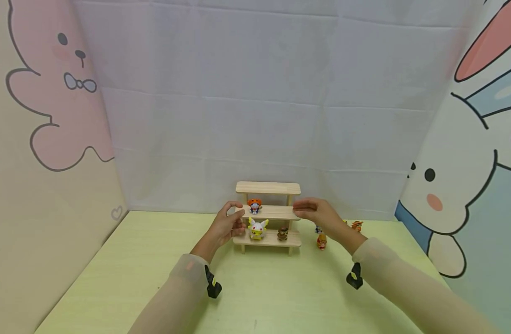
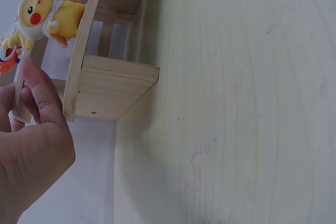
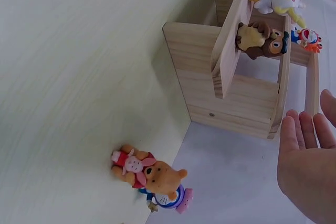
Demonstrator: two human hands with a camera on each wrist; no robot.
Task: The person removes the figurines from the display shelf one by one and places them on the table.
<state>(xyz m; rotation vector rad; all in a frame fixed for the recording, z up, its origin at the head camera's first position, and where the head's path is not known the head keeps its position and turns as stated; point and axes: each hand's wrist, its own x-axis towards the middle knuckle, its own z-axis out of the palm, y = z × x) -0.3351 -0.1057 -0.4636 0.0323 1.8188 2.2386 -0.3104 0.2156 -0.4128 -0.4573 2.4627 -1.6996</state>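
Note:
A three-tier wooden display stand [image 1: 268, 187] stands against the back wall. My left hand [image 1: 224, 225] holds the left end of its middle tier, thumb and fingers on either side of the board [image 2: 20, 109]. At the opposite end, my right hand [image 1: 320, 214] has straight fingers [image 3: 308, 132] beside the middle tier; firm contact cannot be told. A yellow figurine in a white hood [image 1: 257, 229] and a brown owl figurine [image 1: 283, 233] stand on the bottom tier. On the middle tier is a blue-and-white figurine with an orange hat [image 1: 254, 205].
Right of the stand, a bear figurine [image 1: 321, 241] hugging a small pink pig stands on the table [image 1: 255, 287]. Behind it is a blue figurine [image 3: 169, 199], partly hidden. An orange figurine [image 1: 357, 226] stands farther right, past my forearm. A white sheet [image 1: 255, 116] covers the back.

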